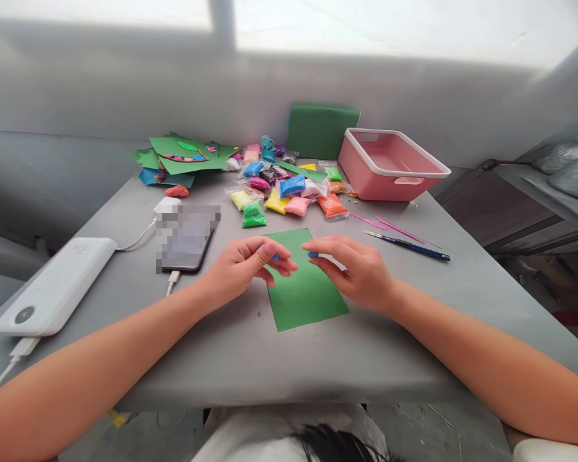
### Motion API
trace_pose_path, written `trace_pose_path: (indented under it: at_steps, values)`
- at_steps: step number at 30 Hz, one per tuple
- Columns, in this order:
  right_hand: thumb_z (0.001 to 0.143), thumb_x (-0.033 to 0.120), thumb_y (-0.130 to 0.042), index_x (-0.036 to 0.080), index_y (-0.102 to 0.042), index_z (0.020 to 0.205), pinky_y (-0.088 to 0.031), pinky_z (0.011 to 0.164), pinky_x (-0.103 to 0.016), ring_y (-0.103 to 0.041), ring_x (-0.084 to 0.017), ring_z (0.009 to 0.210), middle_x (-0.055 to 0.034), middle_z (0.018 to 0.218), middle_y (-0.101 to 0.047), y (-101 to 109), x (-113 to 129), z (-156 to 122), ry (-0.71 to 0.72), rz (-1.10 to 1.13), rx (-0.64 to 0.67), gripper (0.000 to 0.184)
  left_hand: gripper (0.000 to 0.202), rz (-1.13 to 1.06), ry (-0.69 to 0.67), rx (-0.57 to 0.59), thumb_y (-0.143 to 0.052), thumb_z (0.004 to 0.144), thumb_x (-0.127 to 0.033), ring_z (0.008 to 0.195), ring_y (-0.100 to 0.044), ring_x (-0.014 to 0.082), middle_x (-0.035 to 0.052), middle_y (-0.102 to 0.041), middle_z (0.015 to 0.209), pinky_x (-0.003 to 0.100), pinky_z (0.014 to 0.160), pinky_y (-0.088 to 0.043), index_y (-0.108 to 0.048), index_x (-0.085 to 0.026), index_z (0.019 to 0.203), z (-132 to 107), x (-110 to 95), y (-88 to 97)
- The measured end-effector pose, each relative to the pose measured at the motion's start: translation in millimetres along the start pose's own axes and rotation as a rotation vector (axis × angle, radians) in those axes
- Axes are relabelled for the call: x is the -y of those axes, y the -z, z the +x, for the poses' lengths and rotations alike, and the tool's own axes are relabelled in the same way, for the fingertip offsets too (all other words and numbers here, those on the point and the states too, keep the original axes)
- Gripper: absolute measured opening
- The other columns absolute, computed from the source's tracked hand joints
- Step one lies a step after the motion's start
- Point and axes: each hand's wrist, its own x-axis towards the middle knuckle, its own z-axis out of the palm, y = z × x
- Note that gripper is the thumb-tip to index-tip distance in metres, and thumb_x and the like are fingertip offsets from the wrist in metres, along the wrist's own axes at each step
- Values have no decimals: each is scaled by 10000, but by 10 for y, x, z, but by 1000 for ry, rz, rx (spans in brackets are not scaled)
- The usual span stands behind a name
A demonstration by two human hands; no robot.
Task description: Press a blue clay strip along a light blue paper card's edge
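A green paper card (pixel 304 292) lies on the grey table (pixel 250 346) in front of me. Both hands hover over its upper half. My left hand (pixel 243 266) has its fingers curled and pinches a small blue clay piece (pixel 275 256) between thumb and fingertips. My right hand (pixel 354 266) pinches another small blue clay piece (pixel 313 254) at its fingertips. The two hands are a few centimetres apart.
Several small bags of coloured clay (pixel 289 189) lie behind the card. Green paper cut-outs (pixel 185 157) sit far left, a pink plastic bin (pixel 388 163) far right. A phone (pixel 187 240) and white power bank (pixel 58 285) lie left. Pink modelling tools (pixel 390 224) and a blue tool (pixel 409 245) lie right.
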Motion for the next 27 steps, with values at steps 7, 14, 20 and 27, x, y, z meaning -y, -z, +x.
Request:
trace_pose_path:
  at_steps: [7, 14, 20, 27]
  values:
    - [906, 133, -656, 260, -685, 1097, -630, 807, -347, -742, -203, 908, -71, 997, -770, 15, 206, 67, 40, 88, -143, 232, 569, -204, 85, 294, -616, 877, -657, 1494, -338, 298, 47, -416, 1594, 466, 1141, -404, -612, -350, 1356, -90, 47, -137]
    - [925, 87, -544, 212, -700, 1158, -611, 952, -392, -683, -237, 1173, -94, 1116, -770, -25, 208, 54, 259, -28, -64, 306, 395, -321, 61, 327, -650, 918, -520, 1376, -498, 272, 70, -602, 1414, 460, 1151, -386, -693, -297, 1241, -123, 15, -241]
    - [953, 106, -524, 223, -678, 1198, -616, 953, -371, -722, -211, 1103, -77, 1100, -780, -18, 210, 58, 260, -26, -43, 312, 429, -229, 68, 427, -580, 935, -588, 1403, -460, 259, 66, -591, 1426, 450, 1185, -325, -695, -298, 1230, -137, 42, -217]
    - [975, 128, -509, 257, -698, 1134, -629, 714, -260, -763, -157, 791, -32, 918, -800, 134, 119, 62, -67, -40, -123, 279, 457, 57, -1, 141, -591, 944, -515, 1207, -622, 262, 114, -687, 1261, 434, 1055, -462, -618, -250, 1316, -94, 74, -177]
